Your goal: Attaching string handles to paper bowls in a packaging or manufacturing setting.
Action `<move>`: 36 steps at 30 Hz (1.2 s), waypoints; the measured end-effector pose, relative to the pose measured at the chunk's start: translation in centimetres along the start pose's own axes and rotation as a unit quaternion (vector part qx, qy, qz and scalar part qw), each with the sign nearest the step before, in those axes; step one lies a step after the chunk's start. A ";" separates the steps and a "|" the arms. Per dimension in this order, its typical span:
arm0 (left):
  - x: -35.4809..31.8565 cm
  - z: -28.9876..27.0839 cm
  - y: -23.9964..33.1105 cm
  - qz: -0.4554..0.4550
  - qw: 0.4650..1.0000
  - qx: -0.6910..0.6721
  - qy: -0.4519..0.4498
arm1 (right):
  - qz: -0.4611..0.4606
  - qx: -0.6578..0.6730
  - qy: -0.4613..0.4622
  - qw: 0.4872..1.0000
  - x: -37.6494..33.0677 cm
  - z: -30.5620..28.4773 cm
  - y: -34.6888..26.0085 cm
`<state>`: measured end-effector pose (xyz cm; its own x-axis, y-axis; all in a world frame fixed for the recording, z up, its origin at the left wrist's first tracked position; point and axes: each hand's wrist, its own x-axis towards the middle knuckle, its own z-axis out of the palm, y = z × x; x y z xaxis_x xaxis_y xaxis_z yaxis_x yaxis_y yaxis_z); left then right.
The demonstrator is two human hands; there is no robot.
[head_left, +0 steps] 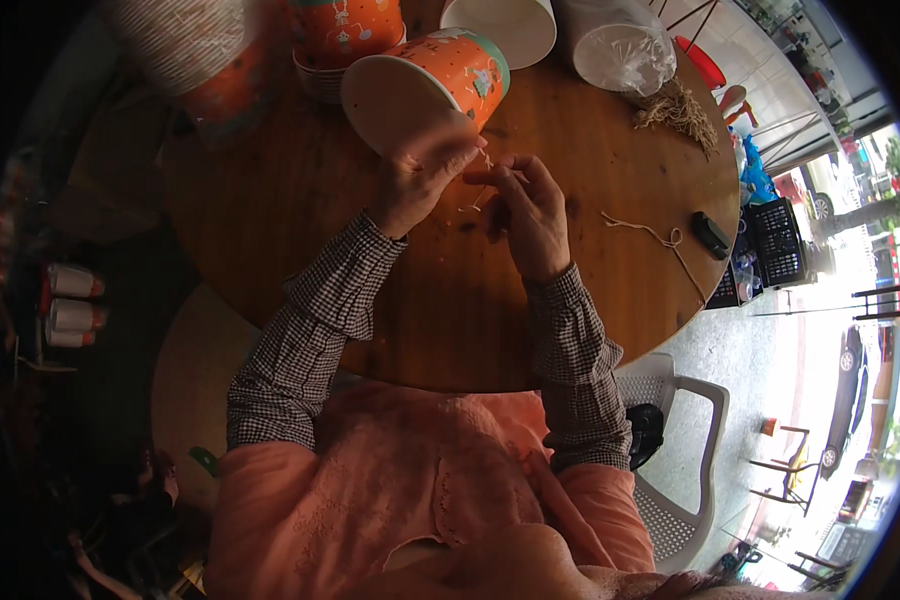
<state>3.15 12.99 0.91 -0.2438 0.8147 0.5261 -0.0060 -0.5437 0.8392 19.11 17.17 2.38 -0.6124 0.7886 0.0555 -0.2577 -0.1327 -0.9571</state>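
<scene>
An orange paper bucket [465,70] with printed pictures and a pale green band lies tilted over the wooden table, its wide white mouth toward me. My left hand [418,188] is closed on the lower edge of its rim. A thin piece of twine [485,160] hangs at the rim by my left fingertips, with a loose end below. Close beside it, my right hand [532,215] has its fingers bent in a pinch at the twine. The exact grip of the right fingertips is partly hidden.
Stacked paper buckets [195,50], more orange buckets [345,30], a white bucket [505,30] and a plastic-wrapped stack [625,55] line the far side. To the right lie a twine bundle [678,112], a loose strand [660,237] and a small black object [710,236]. A white chair [712,450] stands nearby.
</scene>
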 end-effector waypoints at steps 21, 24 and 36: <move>-0.5 0.8 1.1 0.245 0.876 0.412 0.046 | -0.098 -0.122 0.095 0.983 0.3 -0.5 0.8; -0.7 1.5 1.2 0.266 0.851 0.451 0.041 | -0.111 -0.142 0.102 0.978 -0.2 0.2 0.2; -3.5 2.3 0.8 -0.237 0.948 -0.172 0.124 | -0.196 -0.291 0.074 0.934 -1.0 1.7 1.5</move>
<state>6.22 10.16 0.01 -0.3545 0.9349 0.0180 -0.4767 -0.1973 0.8566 18.09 15.18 1.40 -0.4346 0.7888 0.4348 0.0361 0.4976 -0.8667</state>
